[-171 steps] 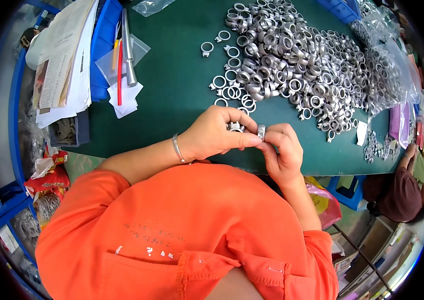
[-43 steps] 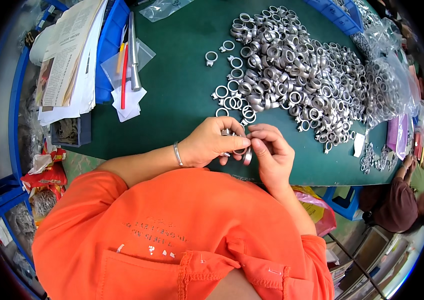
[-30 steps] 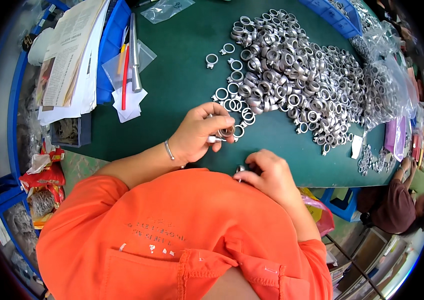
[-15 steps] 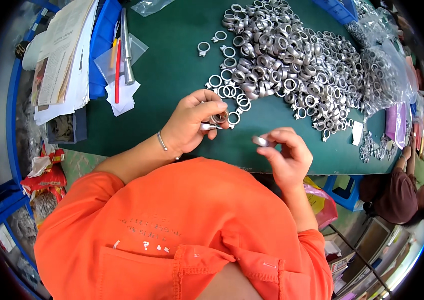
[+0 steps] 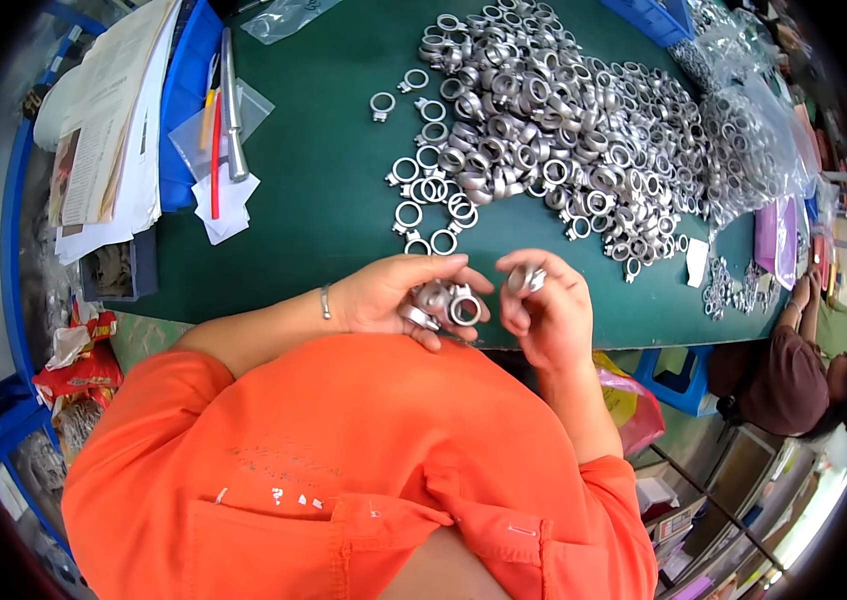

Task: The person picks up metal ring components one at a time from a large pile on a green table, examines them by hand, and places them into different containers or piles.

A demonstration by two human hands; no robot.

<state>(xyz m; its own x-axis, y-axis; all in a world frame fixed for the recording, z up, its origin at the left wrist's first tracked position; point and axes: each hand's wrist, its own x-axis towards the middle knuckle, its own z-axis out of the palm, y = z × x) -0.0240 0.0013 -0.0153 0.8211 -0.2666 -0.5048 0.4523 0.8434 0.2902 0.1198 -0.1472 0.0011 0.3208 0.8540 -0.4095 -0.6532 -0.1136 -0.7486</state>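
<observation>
Several grey metal rings with small lugs lie in my left hand, which is cupped around them with the palm turned up, close to my body. Between the thumb and fingers of my right hand, just to the right, is one more metal ring, slightly blurred. A small gap separates the two hands. Beyond them, a big heap of similar rings spreads over the green table, with loose rings lying flat along its left side.
On the left are a blue bin, stacked papers, a red pen and a tapered metal rod. Clear plastic bags and a purple basket stand right. A co-worker sits at the far right.
My left hand has drawn back toward my body and turned palm up, showing the rings in it. My right hand has come closer to it with its ring. The view has shifted slightly.
</observation>
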